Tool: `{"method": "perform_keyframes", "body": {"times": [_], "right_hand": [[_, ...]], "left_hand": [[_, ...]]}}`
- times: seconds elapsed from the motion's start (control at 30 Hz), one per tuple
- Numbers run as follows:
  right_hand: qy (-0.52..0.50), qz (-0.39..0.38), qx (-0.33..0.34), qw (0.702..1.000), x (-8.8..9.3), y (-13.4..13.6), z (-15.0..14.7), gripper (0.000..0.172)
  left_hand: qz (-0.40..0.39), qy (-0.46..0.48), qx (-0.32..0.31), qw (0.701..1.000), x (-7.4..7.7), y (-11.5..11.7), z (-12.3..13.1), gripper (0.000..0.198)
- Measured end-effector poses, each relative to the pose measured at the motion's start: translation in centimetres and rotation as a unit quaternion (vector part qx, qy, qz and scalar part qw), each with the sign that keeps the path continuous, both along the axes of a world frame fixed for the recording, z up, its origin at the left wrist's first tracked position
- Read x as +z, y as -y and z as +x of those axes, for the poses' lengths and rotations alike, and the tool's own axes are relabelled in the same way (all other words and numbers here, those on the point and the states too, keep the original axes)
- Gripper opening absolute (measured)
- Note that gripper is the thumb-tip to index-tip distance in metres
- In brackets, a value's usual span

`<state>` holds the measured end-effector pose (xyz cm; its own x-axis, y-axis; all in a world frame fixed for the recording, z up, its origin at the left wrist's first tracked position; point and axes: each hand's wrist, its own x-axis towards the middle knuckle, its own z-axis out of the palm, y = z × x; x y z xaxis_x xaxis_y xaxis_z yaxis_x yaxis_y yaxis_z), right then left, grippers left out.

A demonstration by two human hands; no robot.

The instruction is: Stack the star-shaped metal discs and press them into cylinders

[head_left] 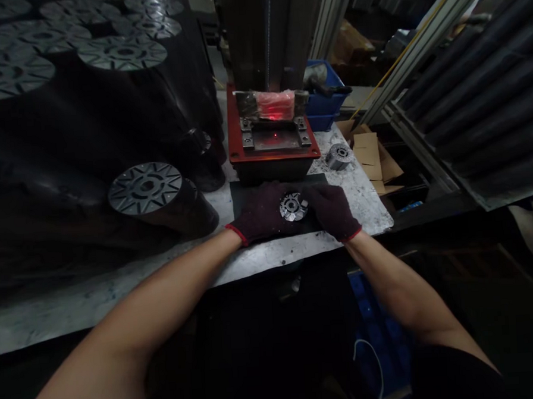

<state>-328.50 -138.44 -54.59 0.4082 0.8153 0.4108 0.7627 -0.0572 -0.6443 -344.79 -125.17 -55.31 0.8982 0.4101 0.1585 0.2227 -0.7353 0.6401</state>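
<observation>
A small slotted metal hub (293, 207) lies on a black mat (244, 200) at the table's front, between my two hands. My left hand (261, 214) and my right hand (334, 211), both in dark knit gloves with red cuffs, press against its opposite sides. Its underside is hidden. A similar, thicker metal hub (339, 156) stands on the worn metal tabletop (356, 204), beyond my right hand.
A press with a red base plate (273, 151) stands directly ahead, with a red dot of light on its die. Tall stacks of star-patterned metal discs (145, 188) stand to the left. A blue crate (326, 95) and cardboard sheets (371, 158) are at the right.
</observation>
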Motion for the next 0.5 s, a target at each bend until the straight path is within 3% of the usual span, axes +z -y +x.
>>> {"method": "perform_keyframes", "body": {"times": [0.13,0.27,0.4,0.5], "right_hand": [[0.054,0.000,-0.014,0.998,-2.0,0.6,0.2,0.056],[0.139,-0.027,-0.009,0.990,-1.8,1.5,0.0,0.046],[0.234,-0.047,0.058,0.969,0.5,2.6,-0.6,0.037],[0.279,-0.010,0.052,0.959,4.0,0.2,0.0,0.035]], "left_hand": [[0.009,-0.012,0.006,1.000,0.5,0.2,-0.2,0.083],[0.010,-0.015,0.000,1.000,0.5,0.1,-0.2,0.083],[-0.026,-0.016,-0.004,1.000,0.4,-0.2,-0.3,0.086],[-0.038,-0.007,-0.021,0.999,0.6,-0.4,-0.5,0.084]]}}
